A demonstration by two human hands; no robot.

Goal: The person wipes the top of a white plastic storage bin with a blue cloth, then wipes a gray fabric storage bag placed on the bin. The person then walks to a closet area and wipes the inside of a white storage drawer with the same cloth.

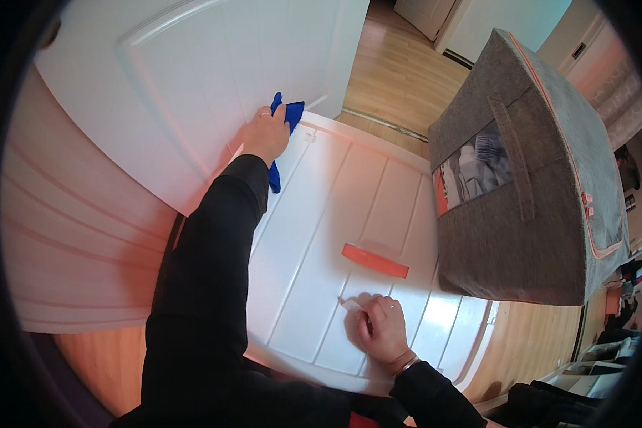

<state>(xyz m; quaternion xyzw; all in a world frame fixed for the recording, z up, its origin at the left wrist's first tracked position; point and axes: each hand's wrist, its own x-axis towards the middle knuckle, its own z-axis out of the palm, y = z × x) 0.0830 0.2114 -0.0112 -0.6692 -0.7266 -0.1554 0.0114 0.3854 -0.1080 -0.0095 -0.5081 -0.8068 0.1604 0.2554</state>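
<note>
My left hand (pixel 267 134), arm stretched out, grips a blue cloth (pixel 294 116) at the far left corner of a white grooved plastic top (pixel 314 235). Part of the cloth hangs out below the wrist along the left edge. Nearer to me, my right hand (pixel 384 329) rests low over the same top with its fingers curled. A small pale strip (pixel 350 305) shows at its fingertips; what it is cannot be made out. Just beyond that hand lies an orange-red handle-like bar (pixel 375 261) on the white surface.
A large grey fabric storage bag (pixel 506 235) with a clear window stands on the right part of the top. Along the left are a white panelled door (pixel 214 78) and a pale pink curtain (pixel 85 235). Wood floor (pixel 392 71) shows beyond; cluttered items fill the lower right.
</note>
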